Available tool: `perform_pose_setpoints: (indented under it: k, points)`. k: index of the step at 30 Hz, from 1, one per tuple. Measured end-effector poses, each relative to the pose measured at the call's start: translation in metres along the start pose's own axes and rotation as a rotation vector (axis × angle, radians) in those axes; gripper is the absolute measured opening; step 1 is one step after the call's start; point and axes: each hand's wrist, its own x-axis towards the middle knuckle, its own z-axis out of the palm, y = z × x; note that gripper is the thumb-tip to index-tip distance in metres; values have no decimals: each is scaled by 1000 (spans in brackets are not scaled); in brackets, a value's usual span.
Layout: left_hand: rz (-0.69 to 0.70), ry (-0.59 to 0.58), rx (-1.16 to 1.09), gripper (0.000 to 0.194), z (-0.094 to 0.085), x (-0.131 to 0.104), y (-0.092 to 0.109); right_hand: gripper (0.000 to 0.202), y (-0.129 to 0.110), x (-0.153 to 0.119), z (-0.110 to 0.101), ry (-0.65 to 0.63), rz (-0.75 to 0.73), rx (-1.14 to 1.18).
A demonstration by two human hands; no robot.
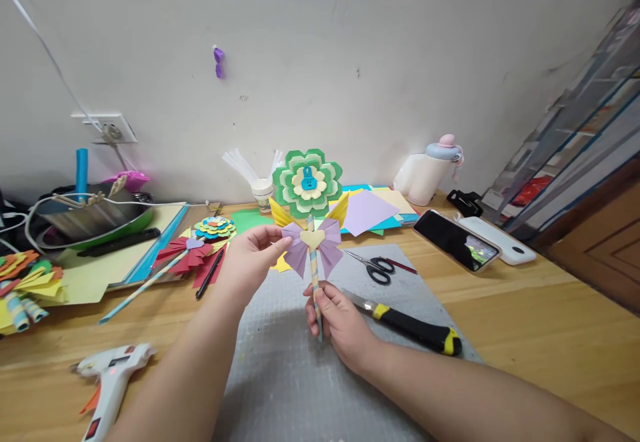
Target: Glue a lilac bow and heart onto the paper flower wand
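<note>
Upright, the paper wand (312,237) rises from the right hand (344,320) pinching its stick (315,274), left hand (257,253) pinching its bow (329,241).

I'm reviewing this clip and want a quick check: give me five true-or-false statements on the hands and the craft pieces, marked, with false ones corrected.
1. The right hand grips the blue-and-yellow striped paper stick below the green layered paper flower. True.
2. The flower lies face down. False: it is held upright, facing the camera.
3. The left hand touches the pale purple pleated paper bow. True.
4. The bow has a red star at its centre. False: a pale yellow paper heart sits there.
5. The black-handled metal scissors lie on the grey gridded cutting mat. True.
</note>
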Motion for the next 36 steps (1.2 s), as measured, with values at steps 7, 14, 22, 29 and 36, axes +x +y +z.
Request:
perform_pose_setpoints:
  k: [7,14,22,29,36]
  points:
    - [90,-3,74,20,-2,2,-3,37,-1,0,0,-15,22,23]
    - [93,-71,54,21,-2,-2,6,37,-1,-1,0,-12,30,27]
    - [145,12,196,20,-7,1,0,37,-2,-1,1,-8,37,22]
    - [132,21,123,18,-8,3,-1,35,-1,-1,0,-23,32,29]
    - [135,58,140,17,-8,2,0,34,1,0,-2,-36,30,11]
